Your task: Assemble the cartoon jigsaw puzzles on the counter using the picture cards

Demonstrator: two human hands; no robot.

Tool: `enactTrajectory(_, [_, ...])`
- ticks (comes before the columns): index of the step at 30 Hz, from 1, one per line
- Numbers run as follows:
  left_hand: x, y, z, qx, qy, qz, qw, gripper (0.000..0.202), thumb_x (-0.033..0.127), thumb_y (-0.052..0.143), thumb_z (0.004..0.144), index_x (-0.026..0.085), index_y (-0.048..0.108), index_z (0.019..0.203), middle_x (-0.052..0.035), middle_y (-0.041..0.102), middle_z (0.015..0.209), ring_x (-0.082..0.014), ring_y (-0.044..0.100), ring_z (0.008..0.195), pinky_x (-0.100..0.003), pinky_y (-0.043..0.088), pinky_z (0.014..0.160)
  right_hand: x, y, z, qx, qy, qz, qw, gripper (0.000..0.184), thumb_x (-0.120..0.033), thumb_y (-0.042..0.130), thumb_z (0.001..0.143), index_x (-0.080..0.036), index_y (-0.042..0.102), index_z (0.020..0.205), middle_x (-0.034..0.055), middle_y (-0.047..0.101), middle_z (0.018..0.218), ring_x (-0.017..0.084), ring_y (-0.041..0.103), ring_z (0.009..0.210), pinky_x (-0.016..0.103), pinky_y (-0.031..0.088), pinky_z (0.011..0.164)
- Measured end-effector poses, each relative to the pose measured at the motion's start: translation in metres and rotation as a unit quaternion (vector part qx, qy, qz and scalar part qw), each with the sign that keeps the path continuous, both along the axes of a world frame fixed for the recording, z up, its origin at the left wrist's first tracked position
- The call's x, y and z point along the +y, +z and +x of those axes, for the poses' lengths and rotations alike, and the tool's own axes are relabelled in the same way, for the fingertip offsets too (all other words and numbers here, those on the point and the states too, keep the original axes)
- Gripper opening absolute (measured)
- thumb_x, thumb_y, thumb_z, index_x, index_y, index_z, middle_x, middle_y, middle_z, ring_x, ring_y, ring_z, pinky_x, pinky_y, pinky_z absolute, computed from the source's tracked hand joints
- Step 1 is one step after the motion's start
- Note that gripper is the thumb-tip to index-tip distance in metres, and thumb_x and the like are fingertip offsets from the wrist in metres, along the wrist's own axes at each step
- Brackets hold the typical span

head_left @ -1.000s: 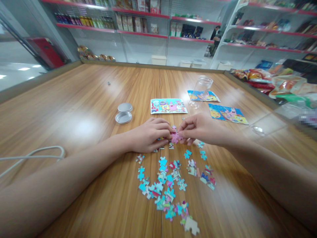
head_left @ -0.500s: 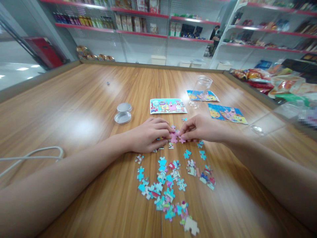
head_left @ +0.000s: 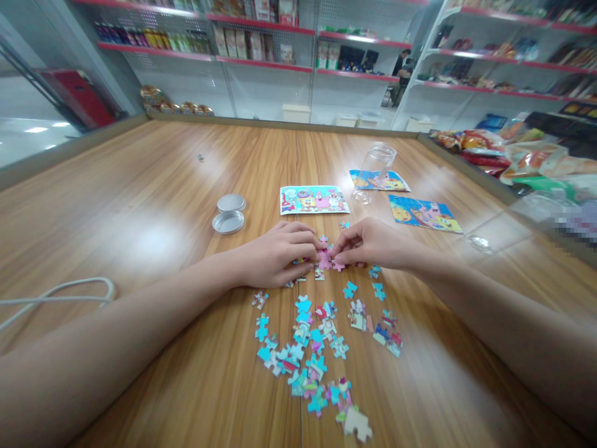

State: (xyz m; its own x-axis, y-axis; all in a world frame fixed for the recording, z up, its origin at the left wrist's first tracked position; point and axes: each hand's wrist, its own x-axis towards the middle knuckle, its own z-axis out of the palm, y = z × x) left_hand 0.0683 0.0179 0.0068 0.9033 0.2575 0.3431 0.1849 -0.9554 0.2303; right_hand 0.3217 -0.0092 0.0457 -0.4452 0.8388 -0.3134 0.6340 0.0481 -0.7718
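The left forearm (head_left: 140, 333) and right forearm (head_left: 489, 317) are bare, tapering toward the far end. The left hand (head_left: 277, 254) and right hand (head_left: 375, 244) are bare too

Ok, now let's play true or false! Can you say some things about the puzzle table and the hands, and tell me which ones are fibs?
1. The right hand touches a pink puzzle piece. True.
2. The left hand is waving high above the table. False: the left hand is down low over puzzle pieces.
3. Two round silver lids lie left of the nearest hands-side picture card. True.
4. The white cable is on the right side of the picture. False: the white cable is on the left.
5. Loose blue pieces lie on the table. True.
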Motion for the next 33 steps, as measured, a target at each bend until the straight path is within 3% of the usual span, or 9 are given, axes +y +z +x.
enactTrajectory(6, [0.001, -0.0007, -0.0008, 0.006, -0.002, -0.001, 1.0, 0.021, 0.027, 0.054, 0.099, 0.021, 0.066, 0.114, -0.0076, 0.067, 0.127, -0.0274, 0.053, 0.124, -0.046, 0.041, 0.107, 0.0062, 0.0008, 0.0094, 0.048, 0.018, -0.083, 0.995, 0.032, -0.029, 0.081, 0.074, -0.014, 0.072, 0.1, 0.0078, 0.077, 0.086, 0.014, 0.069, 0.07, 0.023, 0.053, 0.058])
enactTrajectory(14, [0.0007, -0.0008, -0.0013, 0.003, 0.0, -0.003, 1.0, 0.02, 0.026, 0.054, 0.098, 0.021, 0.066, 0.114, -0.008, 0.066, 0.128, -0.0277, 0.053, 0.126, -0.046, 0.041, 0.108, 0.0101, -0.0055, 0.0087, 0.095, -0.04, -0.115, 0.988, 0.037, -0.036, 0.088, 0.068, -0.013, 0.068, 0.091, 0.0071, 0.076, 0.081, 0.011, 0.068, 0.065, 0.022, 0.056, 0.062])
enactTrajectory(20, [0.0011, -0.0012, -0.0019, 0.01, 0.002, -0.003, 1.0, 0.02, 0.027, 0.054, 0.099, 0.021, 0.066, 0.113, -0.0082, 0.066, 0.128, -0.0274, 0.052, 0.126, -0.046, 0.041, 0.108, 0.008, -0.0043, 0.0023, 0.094, -0.066, -0.093, 0.989, 0.039, -0.036, 0.089, 0.066, -0.013, 0.066, 0.087, 0.0056, 0.074, 0.073, 0.011, 0.067, 0.061, 0.02, 0.056, 0.056])
enactTrajectory(25, [0.0005, -0.0004, -0.0017, 0.007, 0.0, -0.002, 1.0, 0.02, 0.027, 0.053, 0.099, 0.02, 0.066, 0.113, -0.0084, 0.067, 0.127, -0.0272, 0.053, 0.126, -0.046, 0.042, 0.108, 0.0079, -0.0077, 0.0051, 0.106, -0.065, -0.092, 0.988, 0.036, -0.04, 0.083, 0.075, -0.013, 0.067, 0.092, 0.007, 0.075, 0.077, 0.011, 0.067, 0.06, 0.022, 0.059, 0.06])
enactTrajectory(31, [0.0002, -0.0007, -0.0018, 0.011, 0.003, -0.002, 1.0, 0.02, 0.027, 0.053, 0.099, 0.021, 0.066, 0.112, -0.008, 0.066, 0.128, -0.0275, 0.052, 0.127, -0.046, 0.041, 0.108, 0.0074, -0.0036, 0.0079, 0.082, -0.023, -0.095, 0.992, 0.035, -0.035, 0.083, 0.074, -0.013, 0.07, 0.098, 0.0074, 0.076, 0.081, 0.012, 0.067, 0.065, 0.022, 0.055, 0.059])
enactTrajectory(33, [0.0001, -0.001, -0.0019, 0.012, 0.002, -0.003, 1.0, 0.02, 0.027, 0.053, 0.099, 0.021, 0.066, 0.112, -0.0078, 0.066, 0.129, -0.0276, 0.052, 0.127, -0.046, 0.041, 0.109, 0.0076, -0.0008, 0.0086, 0.045, 0.007, -0.063, 0.997, 0.032, -0.034, 0.082, 0.075, -0.013, 0.074, 0.098, 0.0066, 0.076, 0.081, 0.013, 0.066, 0.066, 0.022, 0.052, 0.058])
